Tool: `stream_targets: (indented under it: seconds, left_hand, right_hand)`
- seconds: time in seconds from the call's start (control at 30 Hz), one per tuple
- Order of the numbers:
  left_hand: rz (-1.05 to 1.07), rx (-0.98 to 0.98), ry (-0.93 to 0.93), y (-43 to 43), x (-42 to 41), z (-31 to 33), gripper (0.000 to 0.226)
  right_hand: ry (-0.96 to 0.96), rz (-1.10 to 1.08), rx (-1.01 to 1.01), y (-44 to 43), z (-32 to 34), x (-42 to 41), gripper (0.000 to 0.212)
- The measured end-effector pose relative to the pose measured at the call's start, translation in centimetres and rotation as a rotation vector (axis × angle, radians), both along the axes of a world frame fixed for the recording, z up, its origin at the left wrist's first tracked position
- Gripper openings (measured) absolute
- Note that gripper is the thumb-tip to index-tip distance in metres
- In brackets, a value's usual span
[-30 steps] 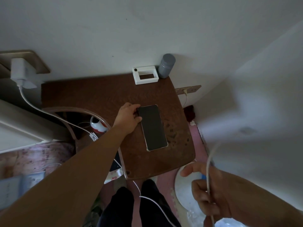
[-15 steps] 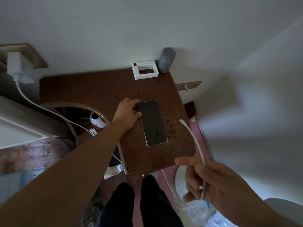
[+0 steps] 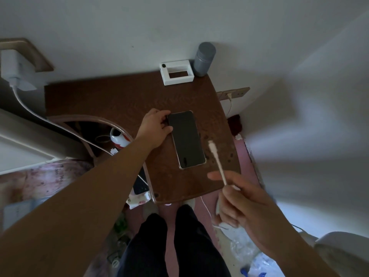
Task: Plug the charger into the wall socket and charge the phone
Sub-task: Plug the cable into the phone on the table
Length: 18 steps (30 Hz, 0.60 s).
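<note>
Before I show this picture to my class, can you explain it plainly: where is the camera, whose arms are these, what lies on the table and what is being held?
The camera sits on a person's head and looks down, so both arms reaching in from the bottom belong to the wearer; the dark legs show below. There is no machine here, only two bare hands.

The left hand rests on the top edge of a dark phone, which lies flat on a brown wooden table. The right hand pinches a white charging cable with its plug end raised beside the phone, not yet inserted.

At the table's far edge stand a white rectangular frame and a grey cylinder. At far left, a white charger is in a wall socket, with a cable running down from it.
</note>
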<state>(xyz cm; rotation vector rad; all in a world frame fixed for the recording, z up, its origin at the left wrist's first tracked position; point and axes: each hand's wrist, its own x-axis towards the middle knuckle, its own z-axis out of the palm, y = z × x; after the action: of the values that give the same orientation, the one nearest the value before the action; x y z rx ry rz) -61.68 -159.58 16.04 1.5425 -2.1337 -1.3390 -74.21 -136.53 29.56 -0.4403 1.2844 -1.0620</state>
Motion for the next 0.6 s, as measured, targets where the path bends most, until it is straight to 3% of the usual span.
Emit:
stream_targets:
  seconds: [0.47, 0.6]
  left_hand:
    - [-0.009, -0.098, -0.008, 0.0, 0.1, -0.8, 0.052]
    - [-0.003, -0.102, 0.008, -0.1, 0.2, -1.2, 0.053]
  right_hand:
    - [0.879, 0.148, -0.002, -1.4, -7.7, 2.1, 0.013]
    - [0.98, 0.08, 0.013, -1.6, -9.7, 2.5, 0.013]
